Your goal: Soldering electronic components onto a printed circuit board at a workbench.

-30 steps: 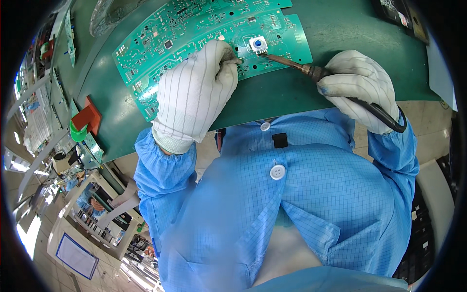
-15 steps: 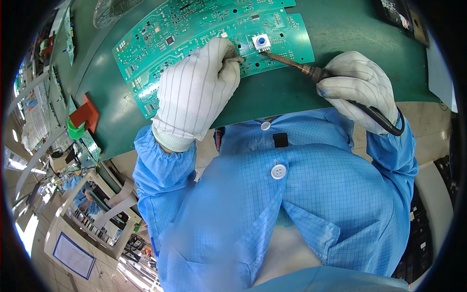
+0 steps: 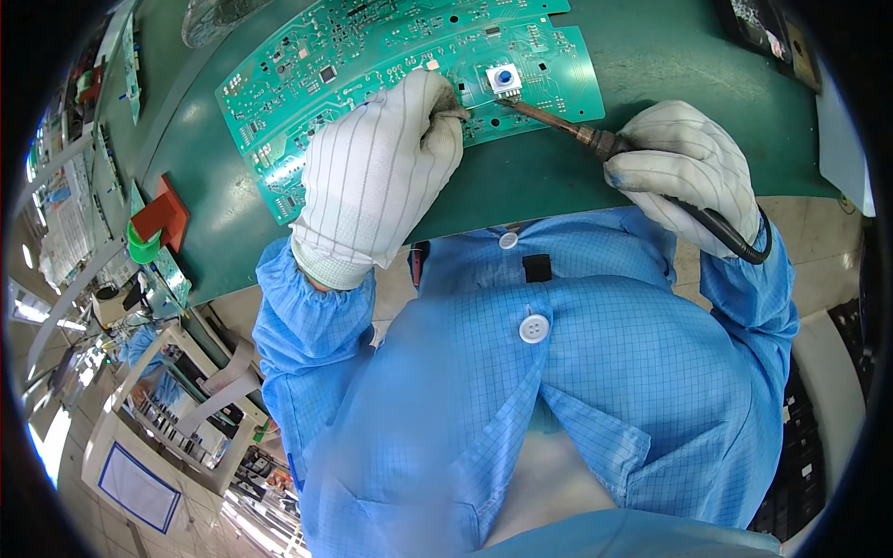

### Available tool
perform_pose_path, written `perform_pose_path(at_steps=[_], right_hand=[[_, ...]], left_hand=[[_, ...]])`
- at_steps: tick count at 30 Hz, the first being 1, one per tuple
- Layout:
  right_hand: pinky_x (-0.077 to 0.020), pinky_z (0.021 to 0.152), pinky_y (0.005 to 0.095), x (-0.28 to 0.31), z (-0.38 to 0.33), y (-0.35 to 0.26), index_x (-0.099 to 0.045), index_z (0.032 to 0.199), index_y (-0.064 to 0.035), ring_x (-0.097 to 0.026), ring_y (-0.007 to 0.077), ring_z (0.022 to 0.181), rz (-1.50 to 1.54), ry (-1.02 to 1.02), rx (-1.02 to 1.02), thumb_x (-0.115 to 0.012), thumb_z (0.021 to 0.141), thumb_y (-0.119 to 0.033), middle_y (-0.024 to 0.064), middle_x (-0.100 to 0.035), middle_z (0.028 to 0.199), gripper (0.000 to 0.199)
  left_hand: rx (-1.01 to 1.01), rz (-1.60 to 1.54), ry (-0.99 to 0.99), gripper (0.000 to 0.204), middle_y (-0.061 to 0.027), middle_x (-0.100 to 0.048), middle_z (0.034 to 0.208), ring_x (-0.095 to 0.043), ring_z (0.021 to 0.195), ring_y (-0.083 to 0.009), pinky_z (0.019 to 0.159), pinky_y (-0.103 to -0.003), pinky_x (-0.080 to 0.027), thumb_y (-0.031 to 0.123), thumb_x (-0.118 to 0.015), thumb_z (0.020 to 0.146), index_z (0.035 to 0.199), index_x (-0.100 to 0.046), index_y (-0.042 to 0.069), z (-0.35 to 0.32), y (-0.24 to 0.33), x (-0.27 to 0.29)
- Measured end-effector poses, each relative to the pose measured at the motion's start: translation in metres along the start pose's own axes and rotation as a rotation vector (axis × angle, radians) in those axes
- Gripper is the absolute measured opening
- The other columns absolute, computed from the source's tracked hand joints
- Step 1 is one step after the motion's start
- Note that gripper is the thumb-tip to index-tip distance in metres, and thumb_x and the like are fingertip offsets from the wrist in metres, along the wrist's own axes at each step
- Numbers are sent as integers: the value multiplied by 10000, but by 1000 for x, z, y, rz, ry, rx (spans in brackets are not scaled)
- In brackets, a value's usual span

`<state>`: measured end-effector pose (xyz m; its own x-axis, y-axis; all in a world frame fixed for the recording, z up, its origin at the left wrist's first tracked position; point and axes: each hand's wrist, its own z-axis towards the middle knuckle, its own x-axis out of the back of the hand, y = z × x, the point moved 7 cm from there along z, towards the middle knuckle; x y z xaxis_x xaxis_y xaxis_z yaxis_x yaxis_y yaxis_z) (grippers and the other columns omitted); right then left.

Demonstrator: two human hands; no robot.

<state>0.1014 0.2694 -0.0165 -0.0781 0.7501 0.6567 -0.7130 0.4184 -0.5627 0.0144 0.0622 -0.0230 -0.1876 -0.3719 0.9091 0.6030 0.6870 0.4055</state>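
A green circuit board [image 3: 569,79] with small parts lies on the green mat. Near its right end sits a white square component with a round blue centre [image 3: 504,80]. My right hand [image 3: 688,167], in a striped white glove, is closed round a soldering iron [image 3: 569,128]. The iron's tip points left and reaches the pins at the component's near edge. Over the board's near edge, my gloved left hand [image 3: 386,172] is pinched shut. A thin strand, seemingly solder wire, runs from its fingertips toward the iron tip; the strand is hard to see.
The iron's black cable [image 3: 730,232] loops by my right wrist. A red block [image 3: 162,219] and a green round thing [image 3: 143,245] stand at the mat's left edge. Clear plastic [image 3: 219,19] lies at the far left. A dark device [image 3: 767,37] is at the far right.
The board and both hands appear shifted very slightly in the picture. The iron tip stays at the component's near edge, and both grips are the same.
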Motion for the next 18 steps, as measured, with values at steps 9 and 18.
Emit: perform_pose_path(at_steps=[9,18], right_hand=[[-547,753,410,-2,-2,0,-708,1050,-69,-671,314,853,-10,8,2,-788,725,-41,120,-651,947,336],[-555,768,356,3,-4,0,-763,1043,-114,-672,251,862,-34,32,-33,-807,735,-96,62,-687,914,312]], left_hand=[[0,4,-22,78,-132,-660,728,-675,660,-323,573,-427,-531,173,-628,898,951,-610,118,-1,1,-2],[-38,37,-32,98,-125,-668,754,-679,686,-317,585,-424,-533,196,-628,918,983,-616,122,1,9,-2]])
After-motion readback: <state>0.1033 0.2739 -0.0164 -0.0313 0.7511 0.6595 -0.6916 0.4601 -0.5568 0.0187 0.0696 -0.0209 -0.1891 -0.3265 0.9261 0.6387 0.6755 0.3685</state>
